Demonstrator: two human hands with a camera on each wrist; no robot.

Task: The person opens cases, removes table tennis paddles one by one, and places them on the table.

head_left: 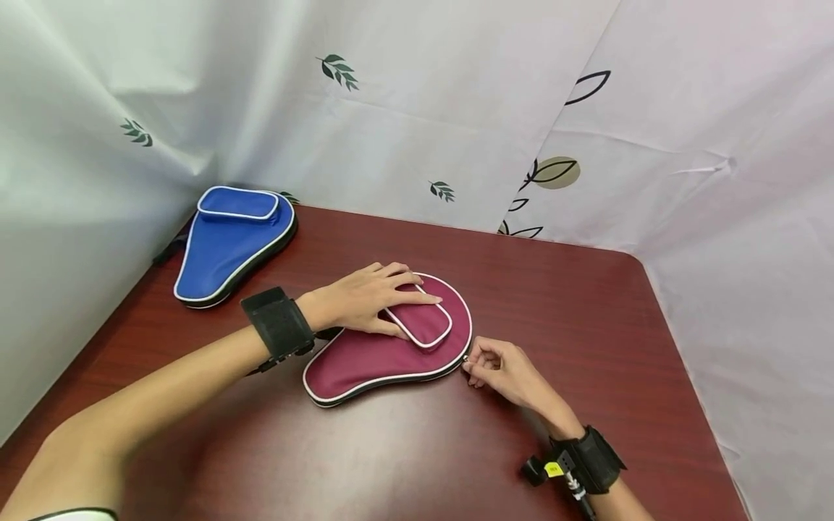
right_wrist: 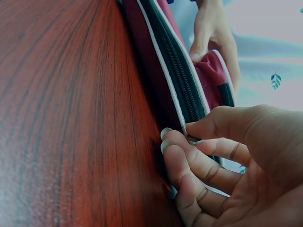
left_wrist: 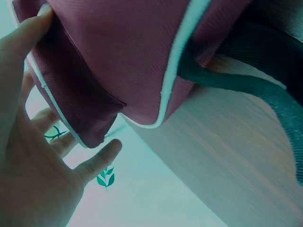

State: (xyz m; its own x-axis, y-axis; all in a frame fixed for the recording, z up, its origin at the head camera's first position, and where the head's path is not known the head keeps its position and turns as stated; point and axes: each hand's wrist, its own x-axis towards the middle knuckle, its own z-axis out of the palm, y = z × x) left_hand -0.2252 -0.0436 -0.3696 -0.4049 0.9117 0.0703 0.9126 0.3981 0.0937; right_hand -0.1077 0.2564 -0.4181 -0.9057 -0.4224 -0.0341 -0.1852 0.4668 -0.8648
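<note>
A maroon table tennis bat case (head_left: 365, 358) with white piping lies flat on the table, its raised pocket (head_left: 426, 322) on top. My left hand (head_left: 365, 300) rests over that pocket with fingers spread across it; the thumb lies along the pocket's near side. In the left wrist view the fingers (left_wrist: 102, 161) are stretched out beside the pocket. At the case's rounded right end my right hand (head_left: 498, 369) pinches the small metal zipper pull (right_wrist: 193, 140) between thumb and forefinger. The zipper teeth (right_wrist: 182, 78) run closed along the dark side band in the right wrist view.
A blue case (head_left: 228, 242) of the same shape lies at the table's back left corner. White curtains (head_left: 417, 130) with leaf prints stand behind and beside the red-brown table (head_left: 554, 304). A dark strap (left_wrist: 255, 87) hangs from the maroon case in the left wrist view.
</note>
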